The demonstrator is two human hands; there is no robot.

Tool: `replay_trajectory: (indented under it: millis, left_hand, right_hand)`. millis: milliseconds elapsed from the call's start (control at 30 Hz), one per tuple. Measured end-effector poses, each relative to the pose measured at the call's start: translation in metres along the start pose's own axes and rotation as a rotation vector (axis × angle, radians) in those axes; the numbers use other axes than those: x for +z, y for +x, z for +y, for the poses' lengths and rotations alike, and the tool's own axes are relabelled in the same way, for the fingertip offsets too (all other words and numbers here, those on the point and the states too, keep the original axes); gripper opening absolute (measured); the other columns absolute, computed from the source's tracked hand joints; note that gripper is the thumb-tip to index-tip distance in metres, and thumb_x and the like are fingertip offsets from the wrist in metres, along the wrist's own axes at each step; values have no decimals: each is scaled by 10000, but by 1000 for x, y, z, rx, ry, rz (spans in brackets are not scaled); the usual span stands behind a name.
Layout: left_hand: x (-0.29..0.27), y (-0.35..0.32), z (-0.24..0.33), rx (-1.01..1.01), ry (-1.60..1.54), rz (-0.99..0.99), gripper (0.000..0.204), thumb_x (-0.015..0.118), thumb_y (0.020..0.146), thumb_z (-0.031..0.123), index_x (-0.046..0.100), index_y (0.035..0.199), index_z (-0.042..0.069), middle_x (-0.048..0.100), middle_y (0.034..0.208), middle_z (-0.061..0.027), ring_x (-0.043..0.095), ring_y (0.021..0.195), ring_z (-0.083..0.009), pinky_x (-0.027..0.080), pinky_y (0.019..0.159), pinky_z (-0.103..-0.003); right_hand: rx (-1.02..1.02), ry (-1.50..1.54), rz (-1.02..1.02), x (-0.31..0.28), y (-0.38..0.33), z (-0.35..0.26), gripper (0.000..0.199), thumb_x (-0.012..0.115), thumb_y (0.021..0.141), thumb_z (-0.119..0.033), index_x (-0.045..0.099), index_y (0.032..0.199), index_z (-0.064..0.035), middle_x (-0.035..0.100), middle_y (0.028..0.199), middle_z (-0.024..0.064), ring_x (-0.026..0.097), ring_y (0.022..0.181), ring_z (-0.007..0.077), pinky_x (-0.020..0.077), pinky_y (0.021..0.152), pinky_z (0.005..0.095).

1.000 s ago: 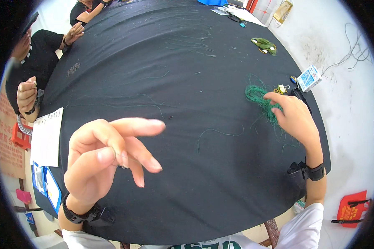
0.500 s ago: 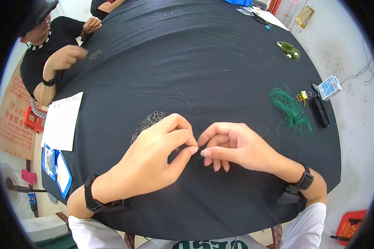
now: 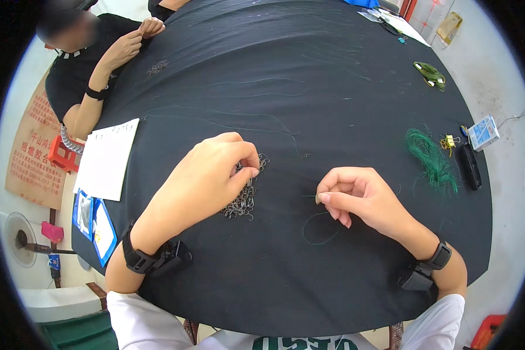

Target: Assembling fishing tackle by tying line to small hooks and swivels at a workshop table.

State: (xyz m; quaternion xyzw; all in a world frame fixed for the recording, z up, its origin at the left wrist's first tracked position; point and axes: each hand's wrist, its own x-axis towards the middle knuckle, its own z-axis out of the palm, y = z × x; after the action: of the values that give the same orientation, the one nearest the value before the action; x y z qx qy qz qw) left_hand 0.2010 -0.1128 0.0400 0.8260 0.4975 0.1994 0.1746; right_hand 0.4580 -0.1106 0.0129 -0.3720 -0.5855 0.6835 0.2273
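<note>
My left hand rests over a pile of small metal hooks on the black table, its fingertips pinched in the pile's top; whether a hook is gripped I cannot tell. My right hand sits to the right of the pile, thumb and forefinger pinched on a thin green thread that loops on the cloth below it. Both wrists wear black bands.
A bundle of green thread, a yellow clip, a black case and a small blue-white box lie at right. White paper and blue cards sit at left. Another person works far left beside another hook pile.
A second ago my left hand was raised and open, my right at the green bundle. They then met at the centre; now the left is on the hooks, the right holds a thread.
</note>
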Motion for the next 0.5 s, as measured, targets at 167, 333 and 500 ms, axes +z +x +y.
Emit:
replay_trajectory:
  millis: [167, 333, 500]
  left_hand:
    - [-1, -2, -1, -33, 6, -56, 97, 669, 757, 73, 625, 810, 6, 581, 770, -99, 555, 630, -193, 454, 600, -306]
    - [7, -3, -5, -34, -24, -36, 115, 682, 745, 75, 618, 798, -4, 574, 747, -99, 551, 618, -192, 455, 602, -309]
    - [7, -1, -5, -87, -109, -156, 106, 676, 748, 59, 614, 807, -4, 567, 725, -91, 547, 613, -171, 451, 598, -295]
  right_hand:
    - [19, -19, 3, 1, 0, -2, 114, 585, 898, -120, 618, 863, -17, 577, 647, 1, 516, 528, 43, 412, 471, 182]
    - [20, -17, 7, 1, 0, -1, 114, 578, 902, -116, 617, 866, -16, 582, 653, 3, 522, 530, 47, 416, 468, 186]
    - [4, -11, -3, 2, 1, 0, 113, 576, 902, -115, 617, 864, -17, 581, 653, 2, 527, 534, 48, 419, 470, 186]
